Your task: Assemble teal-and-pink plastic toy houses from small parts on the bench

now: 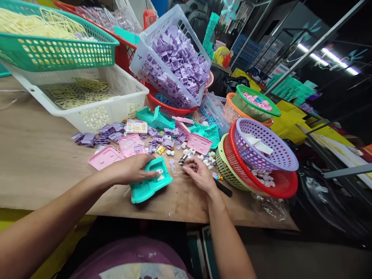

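My left hand (136,169) is closed round the edge of a teal plastic case (151,190), its thumb lying over the inside. A small white figure (160,174) sits in the case beside that thumb. To the right, my right hand (200,174) has its fingers curled together in a pinch; whatever is between the fingertips is hidden. Just beyond those fingertips shows a shiny metal head (183,159), and a black handle (222,187) sticks out past the wrist. They look like one hammer, partly covered by the hand. A small clear-and-purple piece (173,167) lies between the hands.
Pink trays (106,157), purple parts (109,133) and white pieces (207,161) crowd the table beyond my hands. A white basket (87,112) stands left, a tilted clear crate (171,83) of purple parts behind, and stacked round baskets (286,182) at right.
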A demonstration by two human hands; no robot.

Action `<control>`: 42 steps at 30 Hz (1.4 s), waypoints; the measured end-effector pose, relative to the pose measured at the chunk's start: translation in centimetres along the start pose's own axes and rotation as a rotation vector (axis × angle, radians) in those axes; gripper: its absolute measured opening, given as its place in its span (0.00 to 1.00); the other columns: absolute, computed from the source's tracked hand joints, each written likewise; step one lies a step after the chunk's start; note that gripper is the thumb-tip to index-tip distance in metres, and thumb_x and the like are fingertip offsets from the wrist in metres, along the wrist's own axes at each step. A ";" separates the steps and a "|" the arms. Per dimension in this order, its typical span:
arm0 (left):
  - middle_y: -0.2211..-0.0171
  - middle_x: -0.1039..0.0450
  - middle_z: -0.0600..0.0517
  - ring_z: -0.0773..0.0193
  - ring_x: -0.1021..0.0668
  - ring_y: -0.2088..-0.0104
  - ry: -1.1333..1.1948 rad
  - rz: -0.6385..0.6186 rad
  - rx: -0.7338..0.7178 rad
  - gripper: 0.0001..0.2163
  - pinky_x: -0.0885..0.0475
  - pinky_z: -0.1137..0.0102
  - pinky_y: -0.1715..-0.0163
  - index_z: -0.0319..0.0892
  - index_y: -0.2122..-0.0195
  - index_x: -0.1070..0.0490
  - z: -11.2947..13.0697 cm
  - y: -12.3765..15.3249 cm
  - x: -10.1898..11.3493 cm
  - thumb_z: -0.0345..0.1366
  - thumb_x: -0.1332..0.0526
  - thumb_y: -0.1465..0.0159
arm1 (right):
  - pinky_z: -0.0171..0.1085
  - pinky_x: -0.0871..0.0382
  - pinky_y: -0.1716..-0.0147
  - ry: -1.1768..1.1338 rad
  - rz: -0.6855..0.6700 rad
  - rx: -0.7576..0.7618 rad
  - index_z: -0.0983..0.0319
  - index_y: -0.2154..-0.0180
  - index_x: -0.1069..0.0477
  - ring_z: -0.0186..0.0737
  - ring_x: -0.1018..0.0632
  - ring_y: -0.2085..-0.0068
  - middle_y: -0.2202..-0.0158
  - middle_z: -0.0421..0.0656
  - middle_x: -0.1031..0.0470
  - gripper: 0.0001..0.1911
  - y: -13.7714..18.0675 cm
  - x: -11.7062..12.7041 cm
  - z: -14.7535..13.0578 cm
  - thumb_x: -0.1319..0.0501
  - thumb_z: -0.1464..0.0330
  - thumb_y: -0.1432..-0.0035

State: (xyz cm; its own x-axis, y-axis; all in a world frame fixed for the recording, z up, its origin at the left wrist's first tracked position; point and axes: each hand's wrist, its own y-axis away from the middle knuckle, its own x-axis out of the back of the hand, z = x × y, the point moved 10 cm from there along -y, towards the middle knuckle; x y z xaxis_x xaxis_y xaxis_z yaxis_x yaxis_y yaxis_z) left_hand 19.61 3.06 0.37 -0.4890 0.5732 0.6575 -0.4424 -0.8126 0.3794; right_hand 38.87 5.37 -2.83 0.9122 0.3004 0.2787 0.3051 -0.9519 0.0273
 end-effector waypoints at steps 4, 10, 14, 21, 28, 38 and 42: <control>0.65 0.23 0.50 0.57 0.22 0.66 0.048 -0.032 -0.011 0.22 0.31 0.70 0.69 0.42 0.61 0.30 -0.1 -0.3 -0.3 0.57 0.42 0.42 | 0.39 0.26 0.63 0.330 0.099 -0.030 0.61 0.56 0.31 0.37 0.22 0.67 0.67 0.41 0.25 0.09 2.9 0.4 1.0 0.41 0.66 0.38; 0.63 0.21 0.48 0.54 0.21 0.65 0.060 -0.030 -0.005 0.24 0.30 0.68 0.68 0.42 0.57 0.28 -0.1 -0.4 -0.2 0.57 0.41 0.44 | 0.49 0.38 0.40 0.823 -0.050 0.277 0.60 0.50 0.27 0.46 0.31 0.44 0.48 0.49 0.28 0.15 3.2 -0.7 -4.2 0.37 0.70 0.40; 0.65 0.22 0.49 0.55 0.22 0.66 0.040 -0.013 -0.014 0.21 0.31 0.69 0.69 0.41 0.61 0.28 0.4 0.0 -0.1 0.55 0.42 0.43 | 0.52 0.42 0.38 0.884 -0.323 0.308 0.56 0.43 0.31 0.46 0.32 0.42 0.42 0.47 0.31 0.24 3.1 -2.4 -3.4 0.34 0.69 0.41; 0.65 0.23 0.50 0.56 0.22 0.66 0.015 -0.008 -0.013 0.21 0.32 0.70 0.71 0.42 0.60 0.30 0.4 0.1 -0.3 0.56 0.43 0.41 | 0.43 0.30 0.50 0.917 -0.244 0.312 0.58 0.45 0.32 0.43 0.27 0.52 0.51 0.48 0.30 0.20 3.9 -2.3 -2.3 0.38 0.69 0.38; 0.66 0.24 0.50 0.56 0.23 0.66 0.015 0.010 -0.010 0.20 0.33 0.70 0.70 0.42 0.61 0.30 0.3 0.1 -0.2 0.55 0.43 0.42 | 0.43 0.30 0.52 1.129 -0.150 0.286 0.62 0.49 0.31 0.46 0.28 0.52 0.54 0.50 0.31 0.15 3.3 -1.1 -3.7 0.46 0.72 0.36; 0.69 0.26 0.49 0.57 0.24 0.69 -0.091 0.064 0.014 0.17 0.36 0.69 0.73 0.42 0.65 0.33 1.2 0.7 0.1 0.52 0.44 0.42 | 0.38 0.31 0.67 1.521 -0.337 0.076 0.62 0.55 0.29 0.44 0.22 0.64 0.56 0.53 0.27 0.14 1.9 -0.5 -4.2 0.50 0.77 0.35; 0.68 0.25 0.48 0.57 0.23 0.69 -0.106 0.083 0.013 0.16 0.35 0.69 0.72 0.42 0.65 0.33 1.5 0.8 0.1 0.51 0.44 0.42 | 0.39 0.31 0.64 1.477 -0.365 0.063 0.62 0.52 0.28 0.47 0.21 0.61 0.57 0.52 0.25 0.17 0.0 -1.8 -4.5 0.52 0.77 0.34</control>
State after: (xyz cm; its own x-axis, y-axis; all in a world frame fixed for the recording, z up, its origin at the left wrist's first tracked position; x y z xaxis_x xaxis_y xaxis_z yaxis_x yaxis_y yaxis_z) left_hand 20.32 2.35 1.70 -0.4412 0.4897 0.7520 -0.3935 -0.8587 0.3283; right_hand 36.01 4.53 1.03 -0.2836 0.1479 0.9475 0.4919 -0.8257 0.2762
